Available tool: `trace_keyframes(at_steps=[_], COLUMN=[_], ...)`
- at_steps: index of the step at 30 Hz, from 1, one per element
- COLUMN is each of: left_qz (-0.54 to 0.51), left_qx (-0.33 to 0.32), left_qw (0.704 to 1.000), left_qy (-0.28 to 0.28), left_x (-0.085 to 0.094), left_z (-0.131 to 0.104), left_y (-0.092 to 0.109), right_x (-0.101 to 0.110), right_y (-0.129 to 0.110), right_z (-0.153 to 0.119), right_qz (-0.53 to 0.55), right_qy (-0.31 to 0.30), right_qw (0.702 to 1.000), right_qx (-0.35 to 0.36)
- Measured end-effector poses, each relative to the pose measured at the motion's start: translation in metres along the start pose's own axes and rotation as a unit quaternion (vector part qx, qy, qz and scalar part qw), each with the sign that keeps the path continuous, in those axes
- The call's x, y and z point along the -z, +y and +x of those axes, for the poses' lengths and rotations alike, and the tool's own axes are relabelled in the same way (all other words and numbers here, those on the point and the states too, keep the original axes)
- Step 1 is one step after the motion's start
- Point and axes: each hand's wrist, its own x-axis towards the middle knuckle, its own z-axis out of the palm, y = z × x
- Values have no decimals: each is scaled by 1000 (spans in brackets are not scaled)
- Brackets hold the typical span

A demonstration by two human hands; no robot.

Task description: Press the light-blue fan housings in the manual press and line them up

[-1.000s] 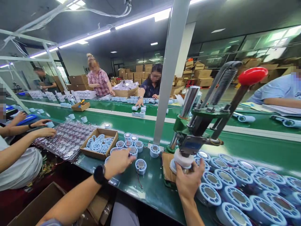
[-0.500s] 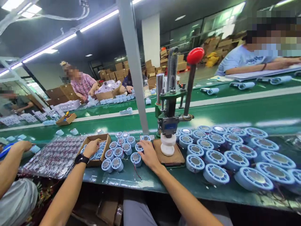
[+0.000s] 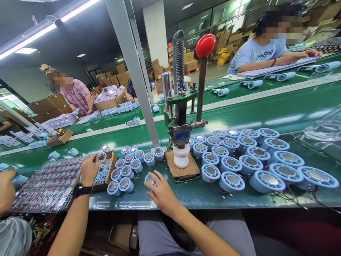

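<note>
My left hand (image 3: 90,170), with a dark watch on its wrist, pinches a light blue slotted ring (image 3: 101,157) above an open cardboard box (image 3: 114,160) of similar rings. My right hand (image 3: 165,195) has its fingers curved round a light blue round housing (image 3: 150,180) near the table's front; the fingers partly hide it. Between my hands stands a cluster of similar housings (image 3: 126,184) with silvery discs on top and thin wires. Beyond my right hand, a hand press (image 3: 182,135) with a red-knobbed lever has its white pressing head over a brown pad (image 3: 173,167).
Many finished-looking blue housings (image 3: 232,181) with trailing wires fill the right side. A sheet of small silvery parts (image 3: 48,183) lies at left, beside a neighbour's hand (image 3: 6,192). A grey post (image 3: 133,71) rises behind, before the green conveyor (image 3: 239,113). Co-workers sit and stand beyond.
My left hand has lifted out of the box with a ring in its fingers. My right hand has shifted toward the table's front, onto the single housing. The view has turned slightly right.
</note>
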Motion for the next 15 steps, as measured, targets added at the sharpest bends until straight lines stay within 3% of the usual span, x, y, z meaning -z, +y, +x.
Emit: trace_keyframes(at_steps=[2,3,6,8,11,15], left_qz=[-128,-203,-324,-302,-281,-287], left_qx=[6,-6,-86,-124,-155,-233], left_qw=[991,978,935,939,941,909], left_qy=[48,44,-116,-113,-106,-191], left_x=[0,-6,-38,-62,-81,-80], left_z=[-38,-62,-139,-172,-184,-171], left_y=[26,44,106,140,158,142], right_x=[14,23,44,52,55,55], right_y=[8,12,24,29,32,32], right_z=[-25,-36,-58,-64,-65,-65], right_qz=[31,45,62,63,71,82], right_qy=[10,17,43,56,62,59], right_qw=[999,999,996,994,992,991], right_qx=[-11,-19,-48,-68,-83,-86])
